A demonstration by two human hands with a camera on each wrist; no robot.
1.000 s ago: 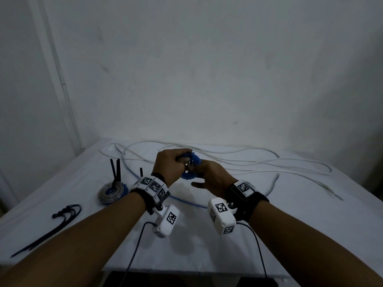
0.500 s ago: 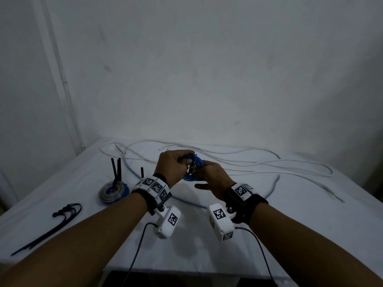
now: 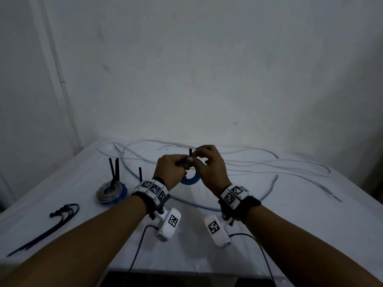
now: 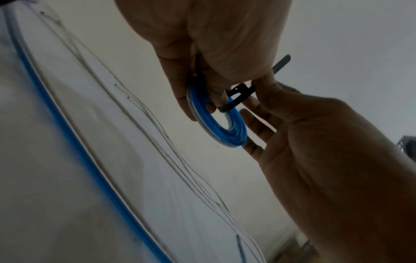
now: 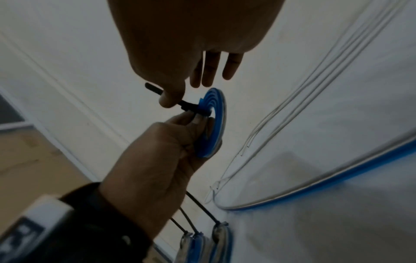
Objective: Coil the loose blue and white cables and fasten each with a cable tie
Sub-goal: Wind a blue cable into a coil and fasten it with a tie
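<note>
A small flat coil of blue and white cable hangs between my hands above the table. My left hand grips the coil at its top, beside a black cable tie looped round it. My right hand pinches the tie's tail between thumb and forefinger, its other fingers straight. The free end of the tail sticks up past the fingers.
A stack of tied coils with upright black tails sits at the left, and spare black cable ties lie nearer the left edge. Loose white cables sprawl across the back and right. A loose blue and white cable curves under my hands.
Both hands have lifted the coil a little. My right hand has moved up along the tie, and the black tail now stands above the fingers.
</note>
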